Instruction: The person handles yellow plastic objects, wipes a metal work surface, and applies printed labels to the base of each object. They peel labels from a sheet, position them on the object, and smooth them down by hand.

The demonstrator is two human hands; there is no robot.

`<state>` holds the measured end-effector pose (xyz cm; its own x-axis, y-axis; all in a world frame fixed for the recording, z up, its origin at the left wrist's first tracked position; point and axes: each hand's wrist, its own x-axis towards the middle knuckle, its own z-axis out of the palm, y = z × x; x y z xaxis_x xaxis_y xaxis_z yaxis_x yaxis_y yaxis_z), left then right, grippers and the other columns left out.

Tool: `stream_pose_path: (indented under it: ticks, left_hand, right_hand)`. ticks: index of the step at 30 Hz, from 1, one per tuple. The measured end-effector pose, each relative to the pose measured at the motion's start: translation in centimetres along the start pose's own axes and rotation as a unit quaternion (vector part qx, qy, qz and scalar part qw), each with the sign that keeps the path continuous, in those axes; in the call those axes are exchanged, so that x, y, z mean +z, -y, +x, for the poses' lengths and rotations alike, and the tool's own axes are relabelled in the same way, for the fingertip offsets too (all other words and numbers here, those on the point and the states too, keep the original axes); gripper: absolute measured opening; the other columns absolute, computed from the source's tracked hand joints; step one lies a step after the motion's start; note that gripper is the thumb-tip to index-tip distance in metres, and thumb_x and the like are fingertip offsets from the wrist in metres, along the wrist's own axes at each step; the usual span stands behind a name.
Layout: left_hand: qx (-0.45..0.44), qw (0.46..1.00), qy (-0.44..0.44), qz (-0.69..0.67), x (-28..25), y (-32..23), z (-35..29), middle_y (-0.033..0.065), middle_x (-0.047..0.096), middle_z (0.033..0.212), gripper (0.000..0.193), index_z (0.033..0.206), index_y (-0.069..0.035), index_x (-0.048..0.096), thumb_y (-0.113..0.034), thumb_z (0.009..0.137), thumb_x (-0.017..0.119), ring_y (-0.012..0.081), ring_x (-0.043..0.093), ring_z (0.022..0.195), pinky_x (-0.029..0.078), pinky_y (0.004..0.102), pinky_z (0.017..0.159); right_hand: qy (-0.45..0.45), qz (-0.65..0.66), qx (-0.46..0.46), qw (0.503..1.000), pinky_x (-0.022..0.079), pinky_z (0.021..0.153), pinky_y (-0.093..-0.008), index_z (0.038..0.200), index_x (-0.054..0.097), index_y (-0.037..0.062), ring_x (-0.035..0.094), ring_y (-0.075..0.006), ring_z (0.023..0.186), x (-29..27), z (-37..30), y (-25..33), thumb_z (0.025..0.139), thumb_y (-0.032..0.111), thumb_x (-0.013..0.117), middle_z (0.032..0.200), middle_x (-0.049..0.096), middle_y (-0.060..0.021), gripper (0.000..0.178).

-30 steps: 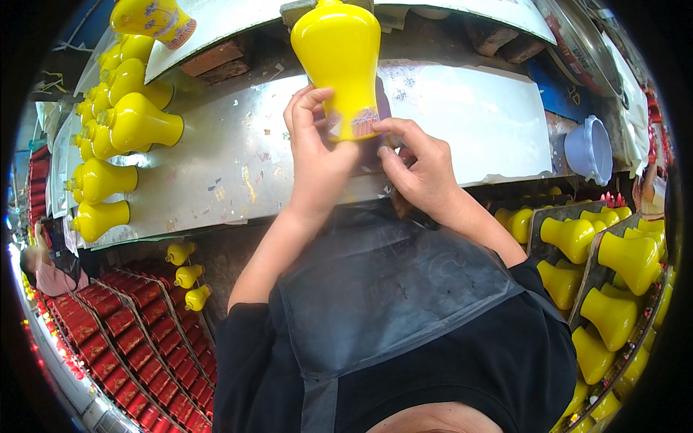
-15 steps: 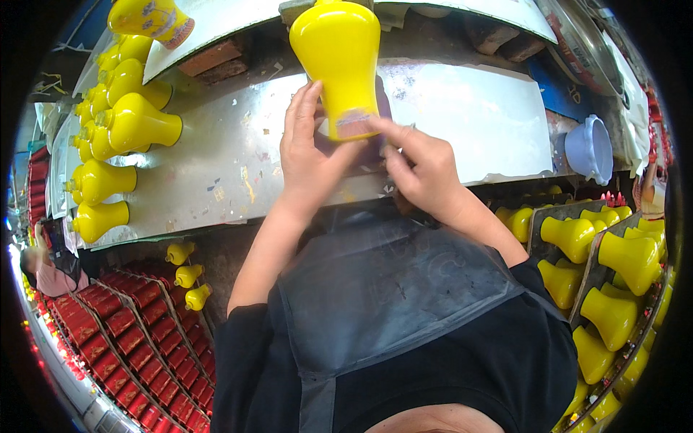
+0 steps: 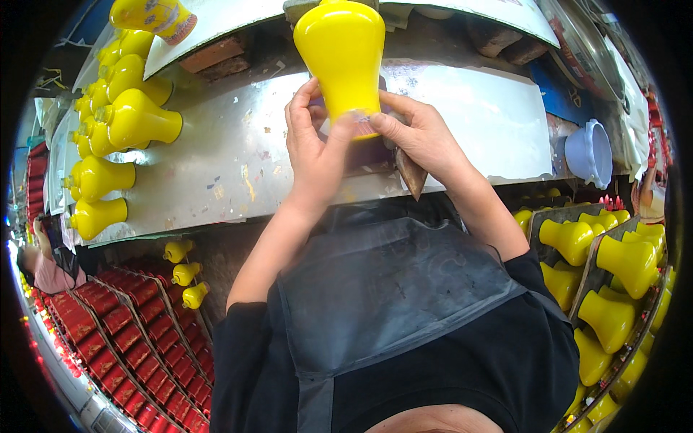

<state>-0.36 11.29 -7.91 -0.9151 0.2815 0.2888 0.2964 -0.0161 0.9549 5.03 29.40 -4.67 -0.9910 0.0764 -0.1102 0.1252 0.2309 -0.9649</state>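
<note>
A glossy yellow vase (image 3: 339,54) lies on the worktable with its foot toward me. Round its foot runs a patterned band (image 3: 365,124) in pink and bluish tones, like a decal. My left hand (image 3: 312,148) is closed round the left side of the foot, its thumb, slightly blurred, pressing on the band. From the right my right hand (image 3: 422,137) grips the foot too, thumb on the band and fingers behind. A brown pointed flat piece (image 3: 410,175) sticks out below my right palm; its other end is hidden, and I cannot tell its kind.
Several plain yellow vases (image 3: 144,119) stand at the left of the metal-topped table (image 3: 231,151). A patterned vase (image 3: 155,16) is at the far left. White sheeting (image 3: 469,123) covers the right part, near a pale blue bucket (image 3: 588,151). Racked yellow vases (image 3: 610,317) fill the lower right.
My right hand has gone from a pointing finger on the band to a grip round the foot. The brown piece now shows beneath it. My left thumb has shifted onto the band.
</note>
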Motion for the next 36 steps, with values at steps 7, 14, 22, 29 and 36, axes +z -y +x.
stream_pose_path:
  ticks: [7,14,22,29,36]
  left_hand:
    - [-0.023,1.000,0.016,-0.012,-0.2,-0.6,0.0,0.0122,0.047,0.134,0.064,0.148,-0.001,0.040,-0.018,0.094,0.070,0.0188,0.051,0.112,0.046,0.0360,0.102]
    - [-0.047,0.998,0.043,-0.013,-0.4,-1.0,-0.1,0.0112,0.044,0.139,0.070,0.153,-0.004,0.035,-0.016,0.092,0.067,0.0195,0.047,0.118,0.042,0.0376,0.110]
    - [-0.024,0.999,0.036,0.008,-0.7,-0.3,0.0,0.0116,0.046,0.136,0.071,0.150,-0.004,0.038,-0.016,0.088,0.071,0.0204,0.050,0.113,0.045,0.0373,0.104]
    - [-0.002,1.000,0.006,-0.005,-0.4,0.1,-0.1,0.0126,0.052,0.128,0.070,0.145,-0.003,0.046,-0.015,0.083,0.076,0.0215,0.054,0.104,0.048,0.0365,0.094]
    - [-0.010,1.000,0.010,0.004,-0.7,-0.3,0.0,0.0125,0.052,0.128,0.069,0.144,-0.003,0.047,-0.014,0.082,0.075,0.0222,0.054,0.107,0.048,0.0369,0.096]
  right_hand:
    - [-0.047,-0.086,0.004,0.995,0.056,0.086,-0.0354,0.137,0.060,0.0017,0.072,-0.0273,0.097,0.1,-0.3,1.6,0.091,0.031,0.070,0.109,0.073,-0.0206,0.056]
    - [-0.166,-0.369,-0.271,0.874,0.053,0.056,-0.0271,0.125,0.068,0.0068,0.065,-0.0189,0.062,0.1,0.0,4.1,0.081,0.030,0.085,0.091,0.072,-0.0116,0.053]
    - [-0.157,-0.441,-0.292,0.834,0.055,0.059,-0.0380,0.110,0.068,0.0099,0.069,-0.0299,0.067,-0.1,1.2,5.2,0.081,0.027,0.079,0.084,0.066,-0.0113,0.035]
    - [-0.130,-0.431,-0.286,0.846,0.055,0.059,-0.0385,0.104,0.069,0.0102,0.068,-0.0293,0.065,-0.1,0.9,5.1,0.080,0.029,0.080,0.079,0.065,-0.0107,0.032]
    - [-0.161,-0.442,-0.290,0.834,0.054,0.058,-0.0384,0.097,0.068,0.0096,0.068,-0.0295,0.064,-0.3,1.5,5.2,0.080,0.029,0.081,0.078,0.065,-0.0106,0.029]
